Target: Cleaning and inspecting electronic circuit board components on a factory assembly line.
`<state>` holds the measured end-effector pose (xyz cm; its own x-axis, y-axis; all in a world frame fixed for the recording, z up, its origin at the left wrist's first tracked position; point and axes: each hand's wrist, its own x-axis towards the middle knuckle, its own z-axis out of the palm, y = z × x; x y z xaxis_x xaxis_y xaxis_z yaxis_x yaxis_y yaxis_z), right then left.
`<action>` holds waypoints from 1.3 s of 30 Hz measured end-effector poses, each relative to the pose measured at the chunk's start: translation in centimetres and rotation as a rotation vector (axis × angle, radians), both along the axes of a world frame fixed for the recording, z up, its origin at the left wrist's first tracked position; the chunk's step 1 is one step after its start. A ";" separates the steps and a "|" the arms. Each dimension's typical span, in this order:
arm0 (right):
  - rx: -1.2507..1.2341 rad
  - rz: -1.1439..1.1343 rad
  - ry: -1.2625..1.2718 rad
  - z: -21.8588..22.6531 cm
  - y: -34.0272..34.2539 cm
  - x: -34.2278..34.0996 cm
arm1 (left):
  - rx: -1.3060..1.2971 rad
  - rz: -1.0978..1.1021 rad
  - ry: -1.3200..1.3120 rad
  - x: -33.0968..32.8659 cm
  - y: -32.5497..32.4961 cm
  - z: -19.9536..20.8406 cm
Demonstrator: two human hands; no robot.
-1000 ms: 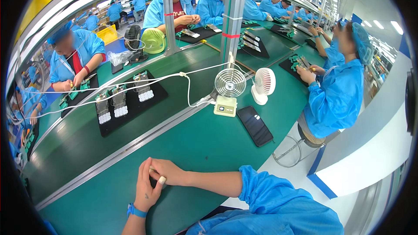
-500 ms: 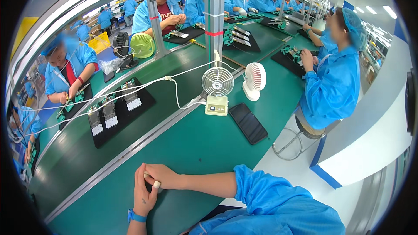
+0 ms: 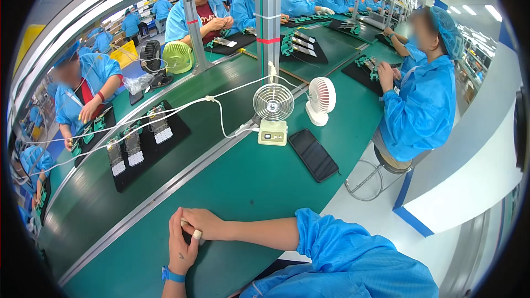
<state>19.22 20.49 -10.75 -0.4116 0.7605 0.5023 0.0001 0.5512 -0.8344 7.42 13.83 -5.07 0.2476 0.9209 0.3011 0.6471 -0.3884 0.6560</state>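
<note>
My left hand point(image 3: 181, 247), with a blue watch point(image 3: 173, 275) on its wrist, is clasped together with my right hand point(image 3: 203, 224). The fingers of both are closed around each other, just above the green tabletop point(image 3: 259, 187). Pale finger cots cover some fingertips, one of them on the left thumb. No object shows between the palms, and part of the fingers is hidden. Beyond the hands, closest to them on the tabletop, lies a black smartphone point(image 3: 313, 155). Near it stand a cream desk fan point(image 3: 273, 132) and a small white fan point(image 3: 320, 102).
Beyond a metal rail point(image 3: 160, 197), a dark green belt carries a black mat point(image 3: 160, 149) with three metallic assemblies with white pads. White cables point(image 3: 223, 116) hang across it. A metal post point(image 3: 269, 27) rises behind the fans. Co-workers in blue sit left, right and opposite.
The black mat with its assemblies has slid slightly left and nearer along the belt. At the left, a co-worker's hands have moved apart. My clasped hands stay put; the view has shifted slightly.
</note>
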 end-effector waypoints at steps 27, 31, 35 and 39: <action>-0.016 0.019 -0.008 -0.3 0.2 0.0 | -0.011 -0.010 -0.013 -0.1 0.2 -0.2; -0.040 0.048 -0.012 0.3 0.1 0.2 | -0.014 -0.006 -0.014 0.0 0.1 0.1; -0.057 0.059 -0.029 1.1 -0.2 0.8 | -0.005 -0.005 0.004 0.1 0.0 0.2; -0.059 0.056 -0.042 1.0 -0.2 0.7 | 0.000 -0.006 0.009 -0.1 0.0 0.0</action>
<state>19.88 20.24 -9.79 -0.4736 0.7635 0.4390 0.0065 0.5014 -0.8652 7.30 13.82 -5.04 0.2560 0.9193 0.2988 0.6507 -0.3925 0.6501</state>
